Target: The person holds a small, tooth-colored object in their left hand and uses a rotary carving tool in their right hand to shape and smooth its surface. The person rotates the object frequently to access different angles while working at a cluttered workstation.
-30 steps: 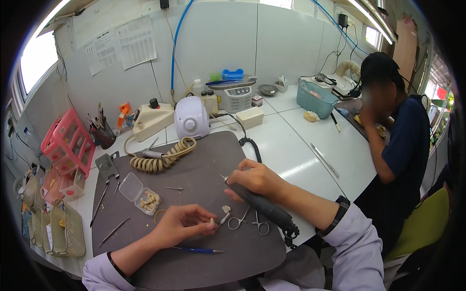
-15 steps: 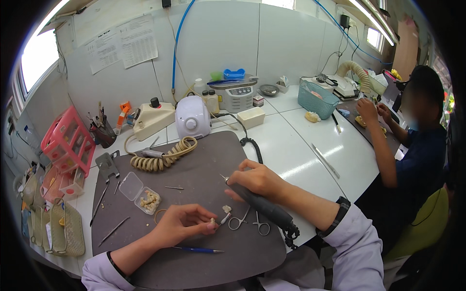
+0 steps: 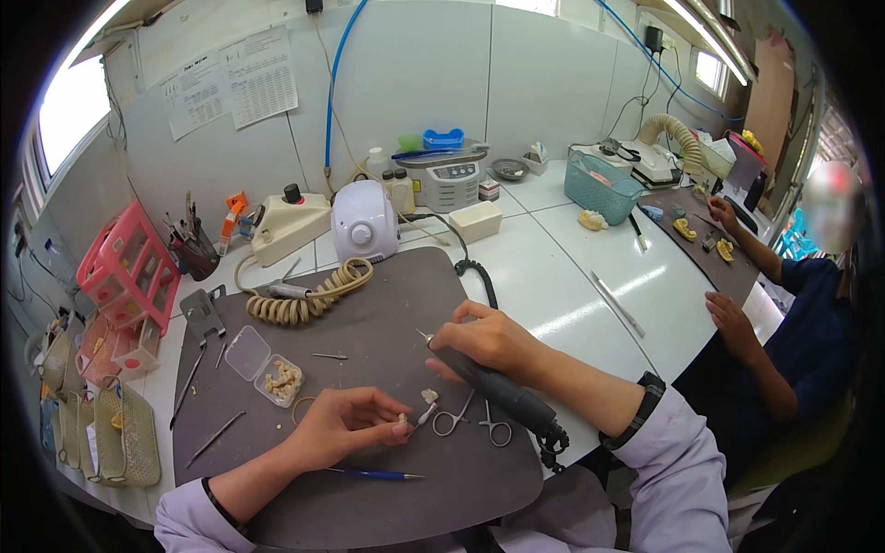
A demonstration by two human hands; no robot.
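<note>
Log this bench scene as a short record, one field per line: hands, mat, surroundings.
Left hand: pinches a small cream piece
Right hand: grips a black handpiece, its thin tip apart from that piece
Grey mat: clear box, lid open, holding cream pieces; blue pen; coiled beige cord
Behind mat: rounded white unit with a front knob
Farther right: teal basket
Far right: co-worker in dark blue
</note>
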